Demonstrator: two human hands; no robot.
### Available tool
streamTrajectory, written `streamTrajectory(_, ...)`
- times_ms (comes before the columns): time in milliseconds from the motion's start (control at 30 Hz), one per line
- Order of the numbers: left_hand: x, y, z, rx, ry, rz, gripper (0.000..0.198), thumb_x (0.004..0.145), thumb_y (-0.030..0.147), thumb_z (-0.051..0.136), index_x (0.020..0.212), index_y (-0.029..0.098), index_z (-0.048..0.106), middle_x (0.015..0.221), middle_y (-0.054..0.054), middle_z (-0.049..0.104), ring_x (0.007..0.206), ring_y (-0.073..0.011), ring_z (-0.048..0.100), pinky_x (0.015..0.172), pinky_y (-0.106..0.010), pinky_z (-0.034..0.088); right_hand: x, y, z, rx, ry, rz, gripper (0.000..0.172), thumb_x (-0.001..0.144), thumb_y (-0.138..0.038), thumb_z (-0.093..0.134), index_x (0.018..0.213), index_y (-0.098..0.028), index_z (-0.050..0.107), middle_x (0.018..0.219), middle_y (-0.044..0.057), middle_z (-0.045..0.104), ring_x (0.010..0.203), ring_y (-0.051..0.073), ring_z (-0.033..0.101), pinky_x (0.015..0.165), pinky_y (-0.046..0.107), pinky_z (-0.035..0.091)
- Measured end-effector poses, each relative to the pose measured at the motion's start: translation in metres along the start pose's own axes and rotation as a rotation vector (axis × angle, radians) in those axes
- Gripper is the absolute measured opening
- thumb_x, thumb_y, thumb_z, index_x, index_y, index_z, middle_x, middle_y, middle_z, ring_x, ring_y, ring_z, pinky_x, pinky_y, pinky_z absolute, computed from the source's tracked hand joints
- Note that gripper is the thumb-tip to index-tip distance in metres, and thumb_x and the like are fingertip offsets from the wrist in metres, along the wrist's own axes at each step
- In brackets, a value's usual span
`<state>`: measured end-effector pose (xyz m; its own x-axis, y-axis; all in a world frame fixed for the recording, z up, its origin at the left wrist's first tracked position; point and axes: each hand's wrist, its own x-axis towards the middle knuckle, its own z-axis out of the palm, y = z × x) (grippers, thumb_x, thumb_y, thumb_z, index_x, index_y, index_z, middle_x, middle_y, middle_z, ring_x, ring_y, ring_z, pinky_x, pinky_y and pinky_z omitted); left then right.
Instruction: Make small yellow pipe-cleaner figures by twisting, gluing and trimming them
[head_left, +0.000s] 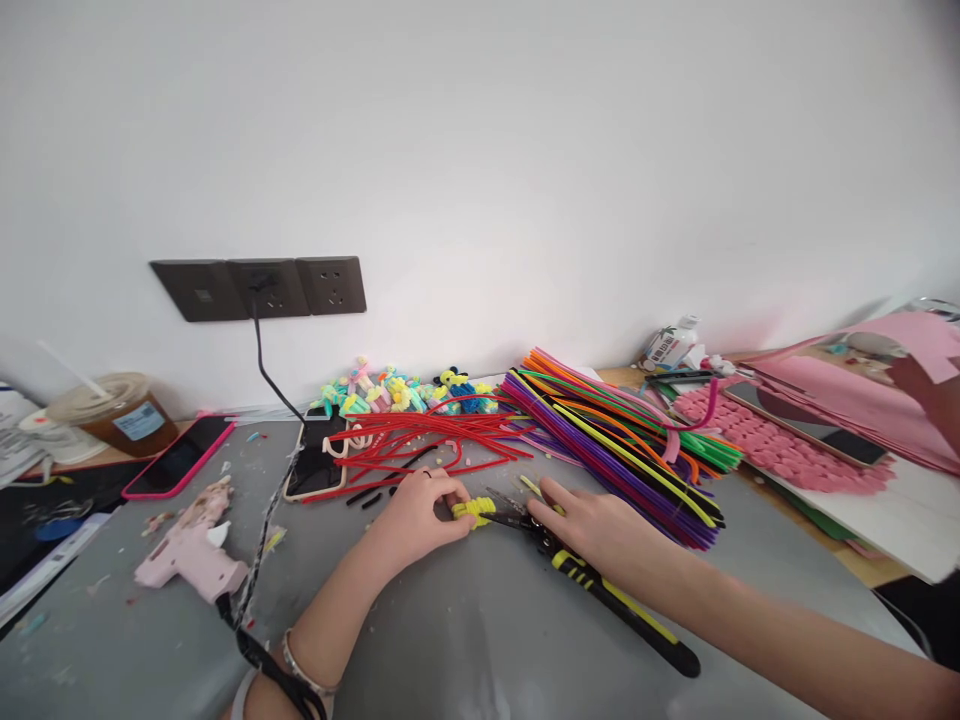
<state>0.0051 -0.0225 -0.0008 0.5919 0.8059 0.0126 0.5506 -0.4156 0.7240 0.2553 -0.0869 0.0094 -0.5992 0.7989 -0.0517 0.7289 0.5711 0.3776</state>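
My left hand (427, 510) pinches a small coiled bundle of yellow pipe cleaner (475, 511) just above the grey table mat. Against that coil lie the jaws of long-nose pliers (551, 545) with black and yellow handles. My right hand (589, 520) has its fingers closed about the head of the pliers, near the pivot, while the handles stick out toward the lower right. A short yellow piece (531, 487) shows by the right fingertips; whether they grip it is unclear. The right thumb is mostly hidden.
Behind my hands are loose red pipe cleaners (420, 435), a bundle of many colours (615, 450) and small fuzzy figures (397, 390). A pink glue gun (191, 555) with its cord, a phone (180, 457) and an iced drink (120, 415) sit left. Another person's hand (930, 395) is far right.
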Motion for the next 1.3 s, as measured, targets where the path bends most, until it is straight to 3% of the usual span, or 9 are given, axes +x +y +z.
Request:
streamTrajectory(133, 0.000, 0.000, -0.001, -0.005, 0.001, 0.007, 0.011, 0.077, 0.033, 0.064, 0.075, 0.022, 0.065, 0.078, -0.002, 0.066, 0.081, -0.0204, 0.056, 0.072, -0.029, 0.042, 0.014, 0.000, -0.011, 0.060, -0.158, 0.060, 0.044, 0.072, 0.007, 0.052, 0.110, -0.016, 0.057, 0.105, 0.011, 0.064, 0.054, 0.014, 0.067, 0.038, 0.027, 0.025)
streamTrajectory(300, 0.000, -0.002, -0.001, -0.002, 0.009, 0.026, 0.010, 0.077, 0.031, 0.065, 0.074, 0.022, 0.065, 0.077, -0.001, 0.065, 0.080, -0.0194, 0.056, 0.071, -0.028, 0.041, 0.028, -0.003, -0.033, 0.123, -0.437, 0.191, 0.073, 0.059, 0.012, 0.060, 0.126, -0.016, 0.053, 0.115, 0.015, 0.063, 0.068, 0.022, 0.074, 0.040, 0.023, 0.032)
streamTrajectory(433, 0.000, -0.003, 0.000, -0.008, 0.014, 0.031, 0.011, 0.078, 0.032, 0.064, 0.074, 0.022, 0.065, 0.078, -0.001, 0.065, 0.079, -0.0189, 0.056, 0.070, -0.028, 0.041, 0.032, -0.005, -0.049, 0.224, -0.525, 0.237, 0.080, 0.055, 0.017, 0.059, 0.130, -0.013, 0.051, 0.114, 0.016, 0.063, 0.077, 0.028, 0.075, 0.047, 0.025, 0.041)
streamTrajectory(533, 0.000, -0.002, 0.000, -0.008, 0.017, 0.030, 0.010, 0.077, 0.031, 0.064, 0.073, 0.022, 0.065, 0.078, -0.001, 0.066, 0.079, -0.0188, 0.056, 0.070, -0.028, 0.042, 0.033, -0.008, -0.049, 0.228, -0.526, 0.254, 0.082, 0.055, 0.017, 0.059, 0.131, -0.013, 0.050, 0.115, 0.016, 0.063, 0.078, 0.027, 0.075, 0.049, 0.025, 0.043)
streamTrajectory(633, -0.001, -0.003, -0.001, -0.007, 0.018, 0.034, 0.010, 0.078, 0.031, 0.064, 0.074, 0.022, 0.065, 0.077, -0.001, 0.066, 0.079, -0.0191, 0.056, 0.069, -0.028, 0.041, 0.031, -0.013, -0.035, 0.186, -0.491, 0.324, 0.070, 0.059, 0.014, 0.062, 0.124, -0.012, 0.056, 0.109, 0.016, 0.065, 0.074, 0.027, 0.075, 0.047, 0.025, 0.043)
streamTrajectory(767, -0.001, -0.004, 0.000, 0.001, 0.020, 0.038, 0.011, 0.078, 0.032, 0.063, 0.074, 0.022, 0.065, 0.077, -0.001, 0.066, 0.080, -0.0194, 0.056, 0.069, -0.028, 0.041, 0.023, -0.019, -0.013, 0.175, -0.297, 0.315, 0.056, 0.063, 0.006, 0.069, 0.116, -0.013, 0.061, 0.105, 0.017, 0.065, 0.061, 0.024, 0.074, 0.043, 0.026, 0.044)
streamTrajectory(1000, -0.001, -0.002, -0.001, 0.000, 0.018, 0.029, 0.008, 0.077, 0.030, 0.065, 0.075, 0.022, 0.066, 0.079, -0.001, 0.067, 0.079, -0.0187, 0.058, 0.070, -0.028, 0.041, 0.011, -0.029, -0.001, 0.022, -0.136, 0.290, 0.059, 0.067, 0.008, 0.059, 0.124, -0.009, 0.059, 0.093, 0.016, 0.068, 0.054, 0.021, 0.070, 0.040, 0.026, 0.050)
streamTrajectory(1300, -0.001, -0.001, -0.001, 0.004, 0.008, 0.011, 0.009, 0.076, 0.030, 0.065, 0.074, 0.022, 0.066, 0.077, -0.001, 0.067, 0.079, -0.0193, 0.057, 0.071, -0.029, 0.042, 0.008, -0.031, 0.011, -0.023, -0.162, 0.319, 0.076, 0.056, 0.009, 0.059, 0.131, -0.003, 0.055, 0.099, 0.018, 0.067, 0.059, 0.021, 0.070, 0.045, 0.028, 0.053)
